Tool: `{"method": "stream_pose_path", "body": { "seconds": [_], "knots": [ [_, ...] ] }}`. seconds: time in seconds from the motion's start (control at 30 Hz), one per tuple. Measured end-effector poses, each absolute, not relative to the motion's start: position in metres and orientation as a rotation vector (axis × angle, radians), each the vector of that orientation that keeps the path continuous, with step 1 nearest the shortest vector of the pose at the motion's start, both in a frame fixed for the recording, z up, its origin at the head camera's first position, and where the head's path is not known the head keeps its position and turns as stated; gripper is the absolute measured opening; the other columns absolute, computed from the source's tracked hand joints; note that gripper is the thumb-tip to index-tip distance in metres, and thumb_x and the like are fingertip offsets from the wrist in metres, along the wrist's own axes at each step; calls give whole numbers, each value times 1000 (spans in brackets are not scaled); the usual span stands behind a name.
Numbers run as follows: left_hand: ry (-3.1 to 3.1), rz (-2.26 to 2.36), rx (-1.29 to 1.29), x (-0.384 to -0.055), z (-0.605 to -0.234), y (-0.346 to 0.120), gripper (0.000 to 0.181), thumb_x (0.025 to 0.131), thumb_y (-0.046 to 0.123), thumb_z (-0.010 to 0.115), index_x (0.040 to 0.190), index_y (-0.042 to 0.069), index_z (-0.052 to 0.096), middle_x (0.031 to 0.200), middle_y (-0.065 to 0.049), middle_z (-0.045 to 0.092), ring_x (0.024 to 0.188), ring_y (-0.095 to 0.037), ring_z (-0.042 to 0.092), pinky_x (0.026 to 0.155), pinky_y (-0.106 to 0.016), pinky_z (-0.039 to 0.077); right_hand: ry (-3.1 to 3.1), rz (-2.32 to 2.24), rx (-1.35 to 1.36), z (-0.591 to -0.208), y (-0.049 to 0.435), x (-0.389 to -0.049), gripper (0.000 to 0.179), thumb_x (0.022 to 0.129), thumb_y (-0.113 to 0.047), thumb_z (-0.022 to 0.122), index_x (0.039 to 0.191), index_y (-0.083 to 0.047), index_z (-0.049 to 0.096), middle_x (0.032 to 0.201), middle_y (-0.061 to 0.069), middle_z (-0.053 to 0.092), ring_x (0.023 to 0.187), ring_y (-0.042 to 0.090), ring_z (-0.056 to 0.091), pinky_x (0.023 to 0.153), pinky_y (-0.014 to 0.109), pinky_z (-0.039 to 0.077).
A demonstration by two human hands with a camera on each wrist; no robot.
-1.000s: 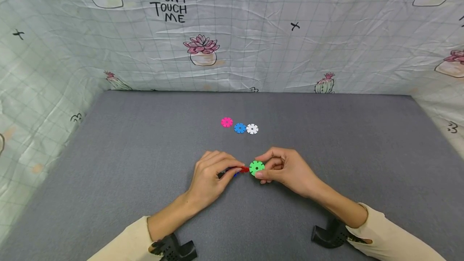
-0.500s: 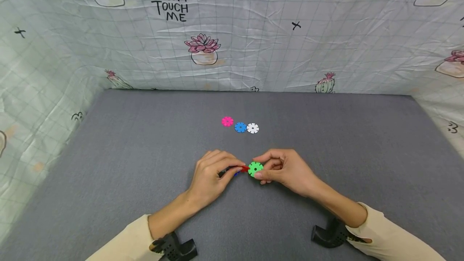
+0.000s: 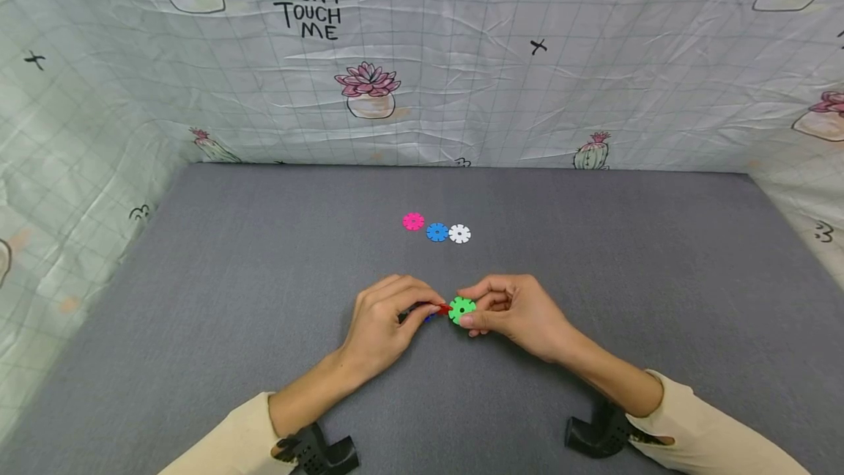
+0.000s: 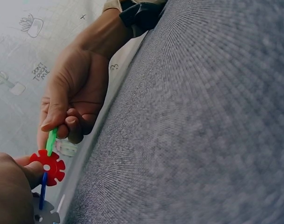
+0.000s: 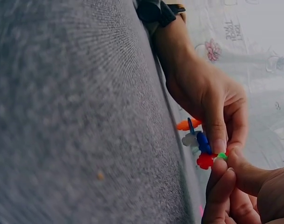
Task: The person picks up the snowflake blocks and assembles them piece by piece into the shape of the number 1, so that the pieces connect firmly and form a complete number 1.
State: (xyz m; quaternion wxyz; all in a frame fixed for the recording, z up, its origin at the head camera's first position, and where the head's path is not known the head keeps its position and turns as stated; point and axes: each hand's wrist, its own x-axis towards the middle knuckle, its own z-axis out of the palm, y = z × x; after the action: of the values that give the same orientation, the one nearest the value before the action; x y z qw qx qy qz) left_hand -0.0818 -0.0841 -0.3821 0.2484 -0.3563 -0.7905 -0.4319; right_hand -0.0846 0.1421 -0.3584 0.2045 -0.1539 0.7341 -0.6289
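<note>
My left hand (image 3: 385,325) pinches a red notched disc (image 4: 55,173) between thumb and fingertips. In the left wrist view, a blue notched disc (image 4: 42,193) is slotted across the red one, and a greyish-white disc (image 4: 49,217) joins below it. An orange disc (image 5: 185,125) shows further along this chain in the right wrist view. A green notched disc (image 3: 462,306) is pinched by my right hand (image 3: 530,317). Its edge meets the red disc's rim; how deep it sits in a notch I cannot tell. My left fingers hide most of the chain from above.
Beyond my hands, a pink disc (image 3: 413,221), a light blue disc (image 3: 437,232) and a white disc (image 3: 459,234) lie flat on the grey tabletop (image 3: 264,240). A printed cloth (image 3: 461,94) stands along the back and sides.
My right hand has shifted slightly left and toward me, bringing the green disc closer against the red one. The left hand has stayed almost still.
</note>
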Motion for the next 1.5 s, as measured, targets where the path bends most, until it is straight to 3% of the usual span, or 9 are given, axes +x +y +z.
{"method": "stream_pose_path", "body": {
  "seconds": [0.33,0.6,1.13,1.3,1.5],
  "knots": [
    [-2149,-1182,-987,-82,-384,-83,2,85,9,72,83,8,71,83,3,67,74,-9,61,66,-21,48,2014,-1781,-424,-365,137,-84,35,82,-8,75,112,6,64,82,16,69,70,22,66,65,31,55],
    [-2154,-1165,-962,-82,-385,-82,8,80,3,75,82,9,70,82,3,67,72,-9,60,64,-20,47,2011,-1796,-403,-365,134,-83,34,83,-6,75,111,8,64,83,16,69,70,21,66,64,30,55],
    [-2164,-1151,-944,-82,-384,-82,4,82,8,74,82,9,71,82,4,67,72,-9,59,64,-20,46,2057,-1767,-347,-362,131,-83,36,81,-10,77,111,5,65,83,14,70,71,21,67,65,31,55],
    [-2151,-1184,-945,-84,-385,-84,6,85,13,71,84,7,71,82,4,67,72,-9,56,64,-18,43,2080,-1752,-417,-360,133,-84,32,87,-11,71,116,3,65,87,13,70,73,23,67,66,31,54],
    [-2148,-1194,-933,-84,-385,-86,9,81,8,75,88,9,70,85,4,66,76,-12,56,67,-18,42,2016,-1779,-476,-359,135,-85,33,94,-10,62,123,5,59,95,17,68,80,26,67,70,33,54]
  ]
}}
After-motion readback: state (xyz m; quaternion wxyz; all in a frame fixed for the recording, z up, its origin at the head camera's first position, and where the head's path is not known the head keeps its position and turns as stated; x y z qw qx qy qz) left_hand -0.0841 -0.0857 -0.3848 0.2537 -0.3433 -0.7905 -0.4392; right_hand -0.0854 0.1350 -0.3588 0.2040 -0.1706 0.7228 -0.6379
